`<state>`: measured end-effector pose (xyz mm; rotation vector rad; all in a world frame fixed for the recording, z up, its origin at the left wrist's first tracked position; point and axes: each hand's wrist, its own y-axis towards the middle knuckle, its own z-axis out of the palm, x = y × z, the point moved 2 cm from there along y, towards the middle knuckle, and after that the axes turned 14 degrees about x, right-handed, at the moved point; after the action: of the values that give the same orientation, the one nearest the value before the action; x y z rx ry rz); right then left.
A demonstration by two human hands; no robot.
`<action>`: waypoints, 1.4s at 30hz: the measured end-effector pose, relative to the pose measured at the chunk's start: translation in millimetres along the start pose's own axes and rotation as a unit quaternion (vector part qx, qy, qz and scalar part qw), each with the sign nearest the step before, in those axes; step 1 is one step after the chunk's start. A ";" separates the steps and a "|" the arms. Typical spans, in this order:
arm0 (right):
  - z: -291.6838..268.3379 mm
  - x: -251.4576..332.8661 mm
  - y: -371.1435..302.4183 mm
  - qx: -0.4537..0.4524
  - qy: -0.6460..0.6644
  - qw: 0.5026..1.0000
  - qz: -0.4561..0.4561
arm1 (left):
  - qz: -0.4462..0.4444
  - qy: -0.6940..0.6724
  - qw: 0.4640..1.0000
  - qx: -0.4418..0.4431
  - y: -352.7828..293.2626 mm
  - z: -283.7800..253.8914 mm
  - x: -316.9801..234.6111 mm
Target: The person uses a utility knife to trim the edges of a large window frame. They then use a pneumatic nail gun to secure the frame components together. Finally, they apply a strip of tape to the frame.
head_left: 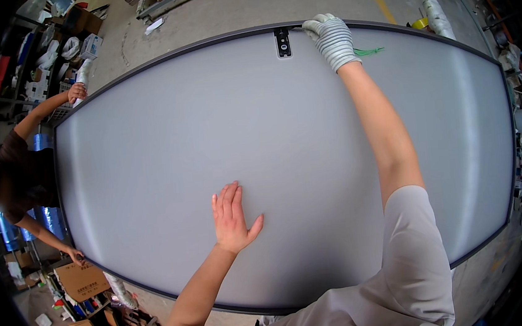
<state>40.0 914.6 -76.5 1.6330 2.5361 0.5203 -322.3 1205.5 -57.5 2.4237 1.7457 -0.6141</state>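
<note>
Concrete workshop floor (297,4) behind | grey panel (309,140) across mid-frame: looks stiff, likely heavy, slick-faced; best held by its dark rim (255,310) | left hand (230,224) on it, fingers spread | gloved right hand (332,39) at upper edge, grip unclear from here

Open to pass over most of the broad, smooth, pale-grey panel (301,128) with a dark rim, notably toward its right end. Blocked near the middle by the bare left hand (233,221); at the far edge by the right hand (332,37) in a ribbed grey-white glove, close beside a small black rectangular fitting (283,43) and thin green strands (370,51). Crossed right of centre by the bare right forearm (389,133). Hemmed in at the left end by a dark-clothed co-worker (37,176), with hands near both corners.
</note>
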 end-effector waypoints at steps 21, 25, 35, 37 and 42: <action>1.1 4.2 -0.5 0.039 -0.046 0.998 -0.018 | -0.001 -0.002 1.000 -0.001 0.2 -0.1 -0.5; -1.5 11.8 -2.6 0.065 -0.089 0.993 -0.045 | -0.008 0.014 1.000 0.004 -0.2 -0.5 -0.8; -4.9 21.7 -9.3 0.140 -0.122 0.982 -0.018 | -0.003 0.016 1.000 0.001 -1.7 -0.5 1.6; -10.2 19.9 -19.6 0.102 -0.153 0.982 -0.036 | 0.000 0.006 1.000 -0.006 -1.1 0.9 0.9; -8.4 26.8 -8.2 0.084 -0.137 0.985 -0.064 | 0.013 -0.007 1.000 -0.012 2.5 0.4 0.0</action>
<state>19.4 933.6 -68.2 1.4578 2.5091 0.0631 -320.0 1204.6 -58.2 2.4173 1.7033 -0.6018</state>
